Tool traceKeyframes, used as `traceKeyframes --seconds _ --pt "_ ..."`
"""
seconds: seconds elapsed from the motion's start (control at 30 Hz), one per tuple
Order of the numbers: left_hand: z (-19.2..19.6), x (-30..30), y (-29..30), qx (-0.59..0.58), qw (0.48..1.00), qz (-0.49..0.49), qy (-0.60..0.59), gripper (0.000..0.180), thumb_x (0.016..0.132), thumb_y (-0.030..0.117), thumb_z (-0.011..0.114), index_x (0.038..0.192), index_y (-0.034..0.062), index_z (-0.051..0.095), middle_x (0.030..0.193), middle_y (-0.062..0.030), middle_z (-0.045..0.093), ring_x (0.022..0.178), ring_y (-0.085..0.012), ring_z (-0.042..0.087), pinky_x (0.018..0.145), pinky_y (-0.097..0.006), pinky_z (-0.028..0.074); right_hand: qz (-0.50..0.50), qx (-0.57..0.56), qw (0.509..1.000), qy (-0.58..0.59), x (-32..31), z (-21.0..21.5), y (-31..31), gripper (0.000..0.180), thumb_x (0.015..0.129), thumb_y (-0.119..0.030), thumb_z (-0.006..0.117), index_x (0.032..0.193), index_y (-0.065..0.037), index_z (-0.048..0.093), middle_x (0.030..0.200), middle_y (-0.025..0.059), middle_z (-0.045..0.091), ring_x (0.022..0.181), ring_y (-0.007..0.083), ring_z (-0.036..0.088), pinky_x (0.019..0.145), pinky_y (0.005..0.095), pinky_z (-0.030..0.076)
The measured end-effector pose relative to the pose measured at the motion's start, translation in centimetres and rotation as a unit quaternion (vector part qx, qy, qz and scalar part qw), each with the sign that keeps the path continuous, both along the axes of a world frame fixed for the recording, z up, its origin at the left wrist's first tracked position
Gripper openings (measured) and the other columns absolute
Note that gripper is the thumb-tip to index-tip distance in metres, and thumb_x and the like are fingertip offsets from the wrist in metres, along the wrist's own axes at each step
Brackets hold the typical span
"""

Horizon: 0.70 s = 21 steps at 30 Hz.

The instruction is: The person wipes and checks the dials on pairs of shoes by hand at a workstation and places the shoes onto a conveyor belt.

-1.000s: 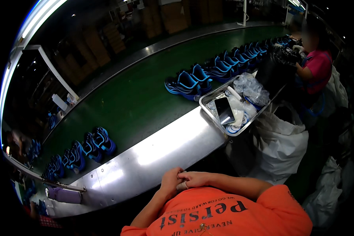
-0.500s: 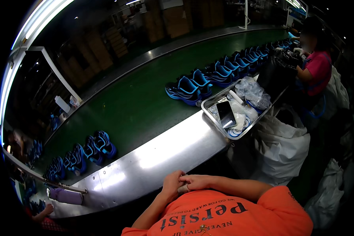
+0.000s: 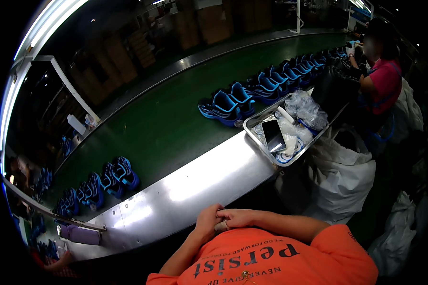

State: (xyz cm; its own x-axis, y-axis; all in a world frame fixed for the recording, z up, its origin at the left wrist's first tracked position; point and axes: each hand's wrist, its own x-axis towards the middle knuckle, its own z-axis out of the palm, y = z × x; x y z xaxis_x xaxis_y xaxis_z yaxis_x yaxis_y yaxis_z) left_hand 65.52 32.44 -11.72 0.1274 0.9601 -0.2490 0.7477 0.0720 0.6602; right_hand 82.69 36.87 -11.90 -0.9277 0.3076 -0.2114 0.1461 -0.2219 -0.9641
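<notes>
My left hand (image 3: 208, 219) and my right hand (image 3: 237, 219) rest clasped together at my waist, just short of the metal table edge. Their fingers are folded against each other, and no object shows in either. A ring sits on a finger between them. Beyond them runs a green conveyor belt (image 3: 171, 128) with blue-and-black shoes (image 3: 226, 107) in a row at the right. More such shoes (image 3: 113, 178) stand at the left. A metal tray (image 3: 250, 131) on the right holds a phone (image 3: 273, 136), clear plastic bags (image 3: 303, 108) and white-and-blue rolls.
A steel ledge (image 3: 195, 178) borders the belt. On it at the left lies a purple bottle (image 3: 79, 235) by a metal rail. White sacks (image 3: 342, 173) stand at the right. A co-worker in pink (image 3: 385, 88) stands at the far right; another person's arm (image 3: 59, 262) shows at lower left.
Shoes on the belt have shifted slightly left. The far-right co-worker's gloved hand has risen, and the lower-left person's arm has moved. My clasped hands stay still.
</notes>
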Motion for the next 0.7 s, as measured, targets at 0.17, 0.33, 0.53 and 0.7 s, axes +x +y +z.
traceKeyframes --seconds 0.17,0.33,0.53,0.7 --pt "-0.4 0.2 -0.6 0.023 1.000 0.010 0.005 0.028 0.077 0.011 0.071 0.103 0.0024 0.068 0.095 -0.0177 0.071 0.088 -0.0333 0.070 0.078 -0.038 0.055 0.010 0.011 1.000 -0.012 -0.2 -1.0 -0.4 0.037 0.095 -0.028 0.062 0.122 -0.003 0.054 0.094 0.0044 0.059 0.079 0.0107 0.055 0.072 0.0264 0.047" --pt "-1.3 0.4 -1.1 0.043 0.999 -0.022 0.014 0.027 0.081 0.018 0.068 0.103 0.0029 0.066 0.102 -0.0184 0.067 0.095 -0.0374 0.065 0.082 -0.042 0.051 0.015 0.016 1.000 -0.014 0.6 -1.4 -1.5 0.044 0.095 -0.034 0.062 0.125 -0.004 0.053 0.100 0.0055 0.060 0.082 0.0118 0.057 0.074 0.0267 0.049" --pt "-3.2 0.5 -3.9 0.079 0.996 -0.035 0.014 0.028 0.080 0.018 0.069 0.103 0.0041 0.066 0.100 -0.0170 0.067 0.095 -0.0368 0.064 0.082 -0.042 0.051 0.021 0.014 1.000 -0.018 1.1 -2.4 -4.2 0.038 0.097 -0.029 0.062 0.125 -0.005 0.052 0.101 0.0050 0.059 0.085 0.0117 0.057 0.078 0.0265 0.048" --pt "-3.9 0.5 -5.4 0.098 0.995 -0.029 0.013 0.029 0.078 0.018 0.071 0.104 0.0047 0.066 0.099 -0.0160 0.068 0.095 -0.0360 0.065 0.082 -0.041 0.052 -0.003 0.073 0.997 -0.014 1.1 -2.7 -6.0 0.039 0.095 -0.031 0.062 0.119 -0.002 0.055 0.097 0.0081 0.061 0.086 0.0143 0.057 0.077 0.0289 0.047"
